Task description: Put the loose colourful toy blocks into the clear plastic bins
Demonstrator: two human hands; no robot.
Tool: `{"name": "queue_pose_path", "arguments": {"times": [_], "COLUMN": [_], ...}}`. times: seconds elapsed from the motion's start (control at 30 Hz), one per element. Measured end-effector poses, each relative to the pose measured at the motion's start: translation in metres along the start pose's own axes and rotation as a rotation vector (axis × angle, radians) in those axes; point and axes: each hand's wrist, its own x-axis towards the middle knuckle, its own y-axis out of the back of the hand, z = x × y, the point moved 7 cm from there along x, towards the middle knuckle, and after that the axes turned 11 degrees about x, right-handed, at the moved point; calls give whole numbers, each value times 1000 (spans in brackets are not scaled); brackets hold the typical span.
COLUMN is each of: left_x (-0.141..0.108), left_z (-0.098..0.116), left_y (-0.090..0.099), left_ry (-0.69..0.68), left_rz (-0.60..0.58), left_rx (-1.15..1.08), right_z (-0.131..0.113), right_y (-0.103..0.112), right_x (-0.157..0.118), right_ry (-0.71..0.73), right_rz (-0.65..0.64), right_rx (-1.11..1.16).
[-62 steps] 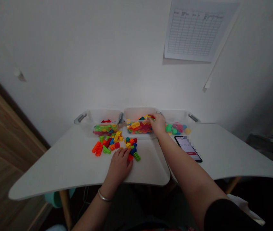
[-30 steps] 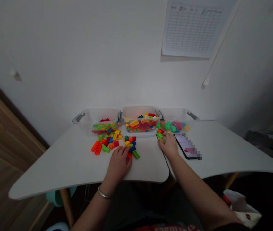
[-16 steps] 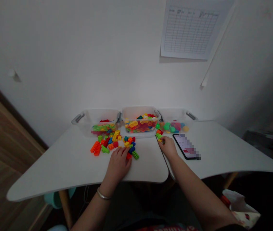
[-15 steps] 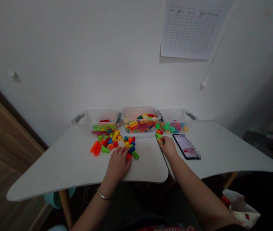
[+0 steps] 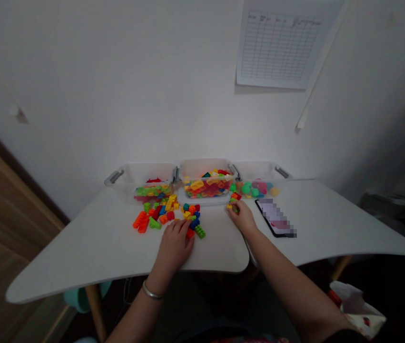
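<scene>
Fingers stretched over the near edge of the loose building blocks, my left hand (image 5: 174, 243) rests on the table. An orange-red block (image 5: 190, 233) lies at its thumb and fingertips, partly covered, and a green block (image 5: 200, 231) lies just to the right. My right hand (image 5: 242, 218) pinches a small yellow building block (image 5: 229, 206) above the seam between the tabletops. Green and red blocks (image 5: 236, 196) sit just beyond that hand, partly hidden by it. Left of my left hand are orange blocks (image 5: 141, 222) and a yellow block (image 5: 171, 203).
Along the wall stand three clear bins: the left bin (image 5: 123, 190) and middle bin (image 5: 205, 166) hold blocks, the right bin (image 5: 259, 169) holds colourful round pieces. A phone (image 5: 273, 216) lies on the right tabletop. A printed sheet (image 5: 279, 52) hangs on the wall.
My right hand has moved a little to the left with the yellow block at its fingertips. My left hand stays in about the same place.
</scene>
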Motion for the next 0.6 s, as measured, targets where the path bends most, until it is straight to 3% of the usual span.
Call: {"name": "queue_pose_path", "arguments": {"times": [0.17, 0.27, 0.5, 0.6], "left_x": [0, 0, -1, -1], "left_z": [0, 1, 0, 0], "left_y": [1, 2, 1, -1], "left_ry": [9, 7, -7, -10], "left_rz": [-14, -15, -8, -29], "left_rx": [-2, -5, -7, 5], "right_z": [-31, -44, -69, -86], "right_y": [-45, -62, -67, -46], "right_x": [-3, -7, 2, 29], "right_ry": [100, 183, 342, 344], "right_rz": [-323, -434, -467, -277], "right_rx": [-11, -83, -135, -38]}}
